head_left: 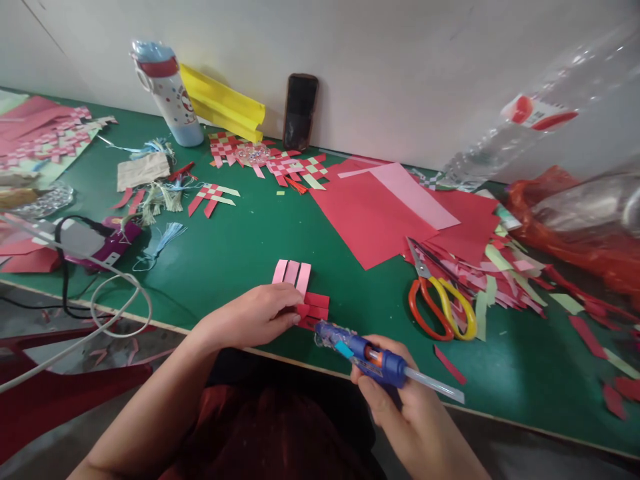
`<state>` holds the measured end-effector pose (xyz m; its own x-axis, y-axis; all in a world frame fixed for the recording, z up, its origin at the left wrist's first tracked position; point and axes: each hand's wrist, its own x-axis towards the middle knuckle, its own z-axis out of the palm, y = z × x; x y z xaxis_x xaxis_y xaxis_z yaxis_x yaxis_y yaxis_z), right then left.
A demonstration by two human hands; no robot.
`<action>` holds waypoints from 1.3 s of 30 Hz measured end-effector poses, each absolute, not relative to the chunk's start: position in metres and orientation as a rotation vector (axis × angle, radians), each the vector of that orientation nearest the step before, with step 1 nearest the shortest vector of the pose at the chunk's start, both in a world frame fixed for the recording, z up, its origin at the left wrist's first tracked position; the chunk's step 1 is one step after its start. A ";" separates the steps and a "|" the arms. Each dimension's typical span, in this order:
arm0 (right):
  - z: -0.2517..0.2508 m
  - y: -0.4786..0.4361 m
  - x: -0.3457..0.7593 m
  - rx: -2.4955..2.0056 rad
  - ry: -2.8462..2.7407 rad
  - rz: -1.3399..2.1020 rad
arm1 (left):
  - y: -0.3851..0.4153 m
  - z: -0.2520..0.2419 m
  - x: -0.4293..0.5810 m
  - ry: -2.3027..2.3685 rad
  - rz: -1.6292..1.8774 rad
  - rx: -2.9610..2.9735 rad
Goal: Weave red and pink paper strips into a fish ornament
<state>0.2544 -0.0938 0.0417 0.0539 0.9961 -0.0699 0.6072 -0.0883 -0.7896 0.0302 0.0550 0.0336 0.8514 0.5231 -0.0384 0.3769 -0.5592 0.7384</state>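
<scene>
My right hand (395,393) is wrapped around a blue hot glue gun (370,353), with a clear glue stick (435,385) poking out of its back end. The nozzle points left, close to some red paper strips (317,307). Over these strips my left hand (260,313) has its fingers curled, gripping them near the table's front edge. Pink paper strips (291,273) stick out beyond the fingers, crossing the red ones. The spot where the strips meet is partly hidden under my left hand.
Scissors (440,300) with red and yellow handles lie right, beside paper scraps (505,280). Red sheets (370,220) lie behind. A bottle (170,93), a phone (300,110) and woven paper pieces (295,167) line the wall. White cable (100,337) hangs at left.
</scene>
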 end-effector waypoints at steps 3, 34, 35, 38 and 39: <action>0.041 -0.087 0.253 -1.723 -1.716 0.960 | 0.055 0.033 0.030 0.647 0.237 2.223; 0.042 -0.080 0.250 -1.778 -1.795 0.799 | 0.056 0.032 0.030 0.640 0.242 2.222; 0.043 -0.080 0.250 -1.775 -1.794 0.797 | 0.056 0.032 0.030 0.641 0.240 2.219; 0.045 -0.080 0.250 -1.764 -1.780 0.780 | 0.055 0.032 0.029 0.642 0.242 2.227; 0.045 -0.080 0.250 -1.762 -1.774 0.782 | 0.055 0.032 0.029 0.641 0.245 2.232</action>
